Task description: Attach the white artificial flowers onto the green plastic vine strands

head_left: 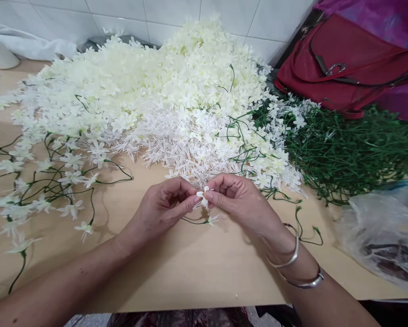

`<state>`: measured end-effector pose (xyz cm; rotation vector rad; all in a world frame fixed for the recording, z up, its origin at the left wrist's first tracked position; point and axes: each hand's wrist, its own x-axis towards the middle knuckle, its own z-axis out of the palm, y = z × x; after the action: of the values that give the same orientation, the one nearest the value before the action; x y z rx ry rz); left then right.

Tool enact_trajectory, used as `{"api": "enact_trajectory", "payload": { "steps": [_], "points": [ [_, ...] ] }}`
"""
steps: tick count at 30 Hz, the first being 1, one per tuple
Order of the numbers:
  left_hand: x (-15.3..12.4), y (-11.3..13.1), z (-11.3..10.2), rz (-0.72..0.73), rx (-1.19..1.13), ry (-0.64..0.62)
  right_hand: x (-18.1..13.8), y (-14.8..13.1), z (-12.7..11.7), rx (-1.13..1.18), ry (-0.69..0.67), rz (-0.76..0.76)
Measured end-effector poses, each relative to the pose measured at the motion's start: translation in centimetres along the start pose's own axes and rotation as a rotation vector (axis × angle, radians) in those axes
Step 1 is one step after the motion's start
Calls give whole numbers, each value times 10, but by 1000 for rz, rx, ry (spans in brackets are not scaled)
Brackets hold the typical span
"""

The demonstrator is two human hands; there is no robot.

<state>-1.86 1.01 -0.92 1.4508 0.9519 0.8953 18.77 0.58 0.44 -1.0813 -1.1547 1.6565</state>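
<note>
My left hand (163, 206) and my right hand (240, 200) meet over the wooden table (197, 268), fingertips pinched together on one small white artificial flower (202, 196). A thin green stem (194, 222) with another small flower at its end trails just below the hands. Two silver bangles sit on my right wrist. Right behind the hands lies a big heap of cream-white flowers (156, 81) and white spiky plastic pieces (176, 150).
Finished green stems with white blooms (47, 181) lie spread at the left. A pile of bare green stems (347, 150) sits at the right, a red handbag (347, 68) behind it, a clear plastic bag (384, 236) at the right edge. A tiled wall stands behind.
</note>
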Motion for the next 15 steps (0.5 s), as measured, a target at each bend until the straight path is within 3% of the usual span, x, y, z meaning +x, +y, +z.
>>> {"api": "enact_trajectory", "payload": {
  "steps": [15],
  "points": [
    [-5,-4,-1,18,5,-8,1,1,4,-29,-39,-12]
  ]
}}
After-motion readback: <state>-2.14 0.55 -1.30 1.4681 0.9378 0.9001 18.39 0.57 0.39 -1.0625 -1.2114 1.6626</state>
